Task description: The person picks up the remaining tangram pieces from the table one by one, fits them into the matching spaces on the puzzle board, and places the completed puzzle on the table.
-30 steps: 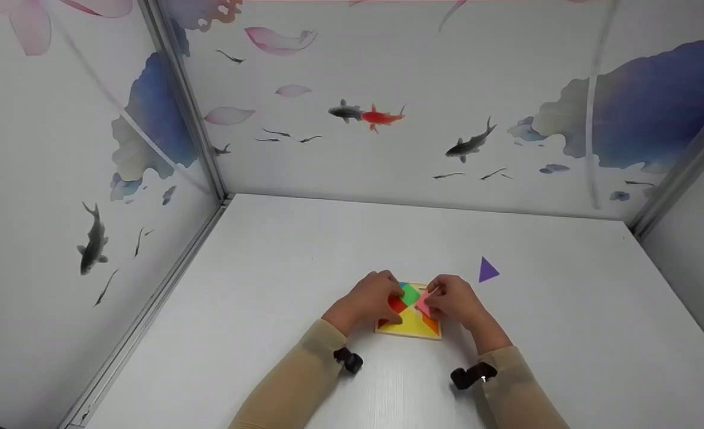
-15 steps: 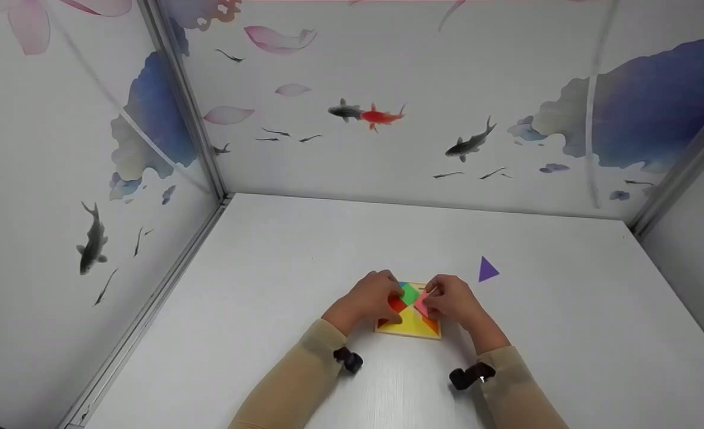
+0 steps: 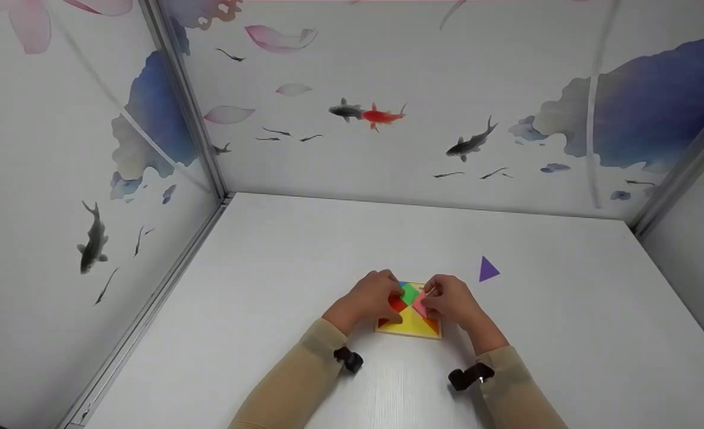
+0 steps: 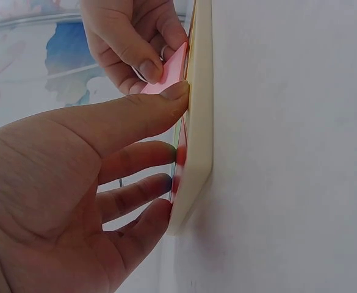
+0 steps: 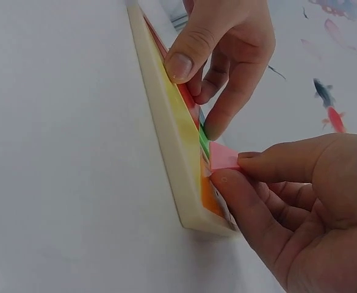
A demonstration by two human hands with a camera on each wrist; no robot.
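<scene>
A wooden tangram tray (image 3: 408, 336) lies in front of me on the white table. In it sit a yellow piece (image 3: 414, 323), a green square (image 3: 410, 294), a red piece (image 3: 397, 304) and an orange piece (image 5: 210, 196). My left hand (image 3: 368, 299) rests on the tray's left side, thumb on the yellow piece and fingertips on the red and green ones. My right hand (image 3: 454, 300) pinches a pink tangram piece (image 5: 224, 157) between thumb and forefinger. The pink piece stands tilted, its lower edge right at the tray's pieces, beside the green square.
A purple triangle (image 3: 488, 270) lies on the table (image 3: 304, 250) behind and right of the tray. White panels printed with fish and lotus close off the back and sides. Each wrist carries a black camera mount (image 3: 472, 376).
The pink piece has shifted slightly left, closer to the green square, with my right hand still pinching it. My left hand has stayed on the tray.
</scene>
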